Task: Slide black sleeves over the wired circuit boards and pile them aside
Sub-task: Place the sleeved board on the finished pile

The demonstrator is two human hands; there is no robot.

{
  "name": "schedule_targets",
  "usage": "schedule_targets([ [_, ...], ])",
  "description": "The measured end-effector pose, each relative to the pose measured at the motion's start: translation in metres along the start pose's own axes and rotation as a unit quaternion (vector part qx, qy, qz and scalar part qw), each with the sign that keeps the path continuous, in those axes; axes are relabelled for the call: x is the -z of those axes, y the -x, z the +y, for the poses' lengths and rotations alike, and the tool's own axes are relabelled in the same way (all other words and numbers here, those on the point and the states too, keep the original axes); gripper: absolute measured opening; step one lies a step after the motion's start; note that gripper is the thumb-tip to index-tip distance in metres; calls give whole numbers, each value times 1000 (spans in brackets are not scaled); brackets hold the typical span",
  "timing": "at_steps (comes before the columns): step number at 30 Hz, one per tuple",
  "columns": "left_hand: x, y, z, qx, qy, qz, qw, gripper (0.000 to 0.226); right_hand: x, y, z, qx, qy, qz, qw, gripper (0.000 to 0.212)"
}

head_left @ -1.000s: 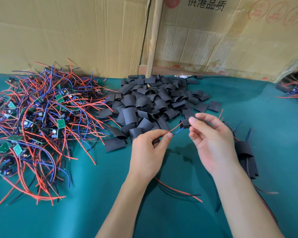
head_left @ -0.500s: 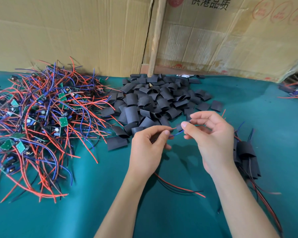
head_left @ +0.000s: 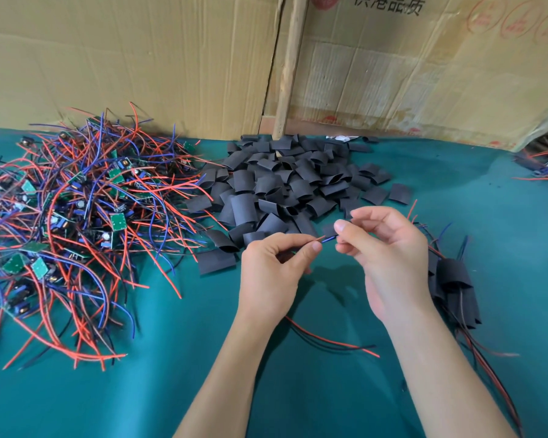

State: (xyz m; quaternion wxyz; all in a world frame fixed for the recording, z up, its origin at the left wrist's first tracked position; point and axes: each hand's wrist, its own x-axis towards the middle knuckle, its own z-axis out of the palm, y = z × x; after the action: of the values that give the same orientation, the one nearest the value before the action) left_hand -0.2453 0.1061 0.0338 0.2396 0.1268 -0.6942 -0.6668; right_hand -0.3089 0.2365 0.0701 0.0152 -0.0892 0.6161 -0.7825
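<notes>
Left hand (head_left: pixel 274 273) and right hand (head_left: pixel 389 254) both pinch the thin red and blue wire ends (head_left: pixel 326 238) held between them, just above the worktop (head_left: pixel 329 390). Board itself hidden in the left palm, can't tell. Wires look light and floppy, so grip near the tips to thread a sleeve. Black sleeves (head_left: pixel 285 184) look soft, flattened, need opening. Unsleeved boards (head_left: pixel 76 216) tangled far left, finished pile (head_left: pixel 453 289) just beside the right wrist. Green cloth surface, cardboard (head_left: pixel 140 58) behind

Flattened cardboard boxes (head_left: pixel 124 58) printed with red stamps stand behind the teal cloth (head_left: pixel 108 399), flanking a wooden stick (head_left: pixel 290 67).
</notes>
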Motion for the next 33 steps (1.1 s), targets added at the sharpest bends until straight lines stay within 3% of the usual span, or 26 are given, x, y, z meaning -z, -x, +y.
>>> schedule_targets([
  [6, 0, -1, 0, 12, 2, -6, 1000, 11, 3, -2, -3, -27, -24, -34, 999, 21],
  [21, -1, 1, 2, 6, -6, 8, 1000, 24, -6, 3, 8, -38, -8, -21, 999, 22],
  [28, 0, 3, 1, 21, -9, -52, 998, 40, -7, 6, 9, -76, -17, -33, 996, 25],
  [33, 0, 5, 5, 6, -1, -95, 995, 46, -17, 13, 15, -140, 14, -98, 985, 20],
])
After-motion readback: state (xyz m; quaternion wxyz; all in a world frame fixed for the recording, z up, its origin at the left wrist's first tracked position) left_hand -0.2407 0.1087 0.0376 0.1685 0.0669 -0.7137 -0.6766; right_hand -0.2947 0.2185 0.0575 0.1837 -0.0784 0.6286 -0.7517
